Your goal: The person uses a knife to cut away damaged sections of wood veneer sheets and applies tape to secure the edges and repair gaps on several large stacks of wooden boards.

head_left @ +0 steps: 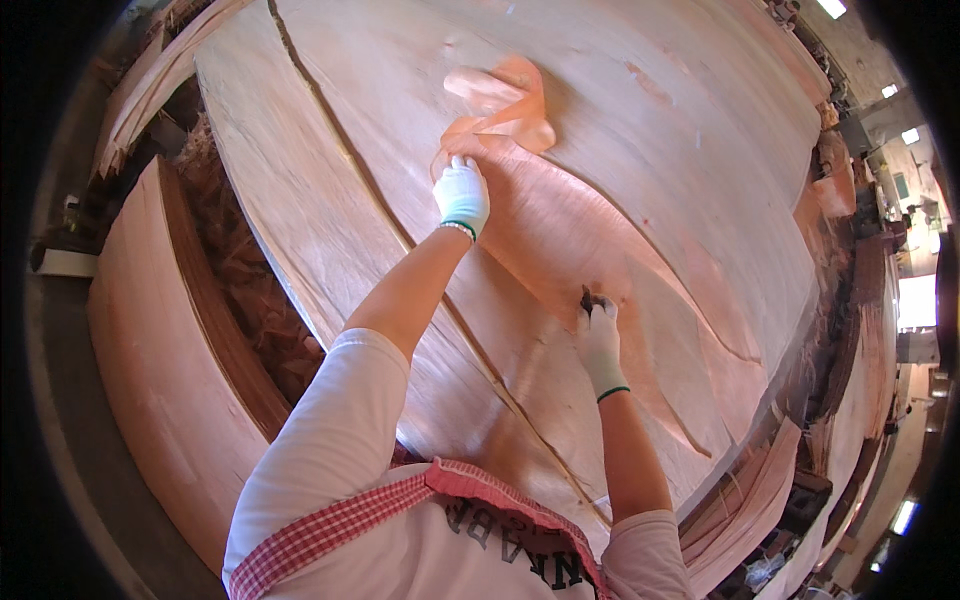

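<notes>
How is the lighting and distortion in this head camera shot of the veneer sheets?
Head view: warm, even light on the veneer sheet; ceiling lamps blow out at upper right; fisheye bends the sheet's edges and blackens the corners; left hand and right hand are sharp, casting soft shadows.

Warm daylight is flooding in from my right, where windows are blowing out to white. My left arm is casting a soft shadow across the veneer sheet. The fisheye is bending every edge, and black corners are ringing the otherwise sharp picture.
</notes>
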Available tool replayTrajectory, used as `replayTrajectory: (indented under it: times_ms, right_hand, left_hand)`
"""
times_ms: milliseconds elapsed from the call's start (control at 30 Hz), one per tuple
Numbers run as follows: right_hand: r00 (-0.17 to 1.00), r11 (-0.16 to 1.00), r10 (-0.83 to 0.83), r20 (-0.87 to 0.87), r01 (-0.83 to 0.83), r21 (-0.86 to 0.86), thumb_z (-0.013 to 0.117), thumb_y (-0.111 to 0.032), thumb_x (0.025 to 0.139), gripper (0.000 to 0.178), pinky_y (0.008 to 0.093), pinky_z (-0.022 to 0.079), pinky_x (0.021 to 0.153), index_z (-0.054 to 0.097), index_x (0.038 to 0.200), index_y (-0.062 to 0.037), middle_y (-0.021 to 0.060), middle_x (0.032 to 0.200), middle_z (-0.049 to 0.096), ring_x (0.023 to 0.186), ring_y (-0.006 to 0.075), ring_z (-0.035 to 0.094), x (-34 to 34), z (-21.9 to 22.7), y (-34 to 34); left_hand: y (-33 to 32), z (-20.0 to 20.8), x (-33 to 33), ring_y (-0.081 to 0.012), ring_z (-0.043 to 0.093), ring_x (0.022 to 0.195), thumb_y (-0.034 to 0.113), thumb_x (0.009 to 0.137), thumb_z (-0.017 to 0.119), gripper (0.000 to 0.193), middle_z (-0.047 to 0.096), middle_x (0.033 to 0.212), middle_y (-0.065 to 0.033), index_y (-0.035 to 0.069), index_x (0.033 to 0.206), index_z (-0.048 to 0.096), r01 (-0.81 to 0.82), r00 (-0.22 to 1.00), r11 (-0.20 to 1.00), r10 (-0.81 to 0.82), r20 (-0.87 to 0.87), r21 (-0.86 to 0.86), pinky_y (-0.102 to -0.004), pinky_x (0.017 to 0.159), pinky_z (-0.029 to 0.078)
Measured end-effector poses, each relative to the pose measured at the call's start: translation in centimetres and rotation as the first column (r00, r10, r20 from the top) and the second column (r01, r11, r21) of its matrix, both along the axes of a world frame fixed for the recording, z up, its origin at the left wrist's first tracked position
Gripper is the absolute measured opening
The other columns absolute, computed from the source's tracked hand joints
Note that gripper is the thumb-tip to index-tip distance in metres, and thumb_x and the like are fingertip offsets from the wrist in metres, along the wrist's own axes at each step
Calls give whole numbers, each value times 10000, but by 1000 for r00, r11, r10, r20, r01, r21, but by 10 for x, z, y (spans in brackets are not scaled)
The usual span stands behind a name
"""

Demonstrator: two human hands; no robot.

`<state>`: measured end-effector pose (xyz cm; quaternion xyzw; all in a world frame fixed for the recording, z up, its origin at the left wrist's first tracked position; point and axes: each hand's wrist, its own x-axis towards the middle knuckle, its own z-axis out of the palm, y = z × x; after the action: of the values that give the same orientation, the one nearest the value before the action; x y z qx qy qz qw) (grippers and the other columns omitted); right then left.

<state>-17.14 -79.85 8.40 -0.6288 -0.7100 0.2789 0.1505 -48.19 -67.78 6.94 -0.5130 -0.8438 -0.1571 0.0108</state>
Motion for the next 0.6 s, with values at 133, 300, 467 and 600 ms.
replayTrajectory:
  times_ms: [133,300,467,600]
  right_hand:
    - [996,998,44,83,-47,42,510,-223,944,336,425,471,925,532,1161,34,219,1375,405,1137,403,530,4,-5,1]
    - [819,939,330,469,-334,-77,481,-278,956,337,490,495,831,562,1125,2,234,1244,529,1120,390,546,11,-1,28]
    - [887,978,205,414,-202,-51,446,-281,973,274,520,480,702,571,1001,-38,230,805,644,783,406,627,-122,49,80]
    - [841,842,456,293,-514,164,443,-309,980,306,538,482,726,562,1005,-29,266,907,631,807,439,619,-188,12,152]
  left_hand:
    - [15,16,-18,-306,599,1029,155,940,444,314,602,1156,-150,52,1210,569,43,988,994,-57,143,97,-436,915,470]
    - [20,-41,-46,-303,482,1257,166,906,458,362,546,1331,-130,27,1225,560,365,915,916,-321,-246,164,-410,1094,326]
    - [11,-36,-51,-278,460,1286,177,916,433,406,526,1358,-122,16,1278,520,318,946,924,-294,-140,210,-401,1105,311]
    - [15,-35,-47,-287,477,1266,165,915,443,435,542,1327,-147,1,1317,474,314,948,905,-317,-38,285,-408,1093,330]
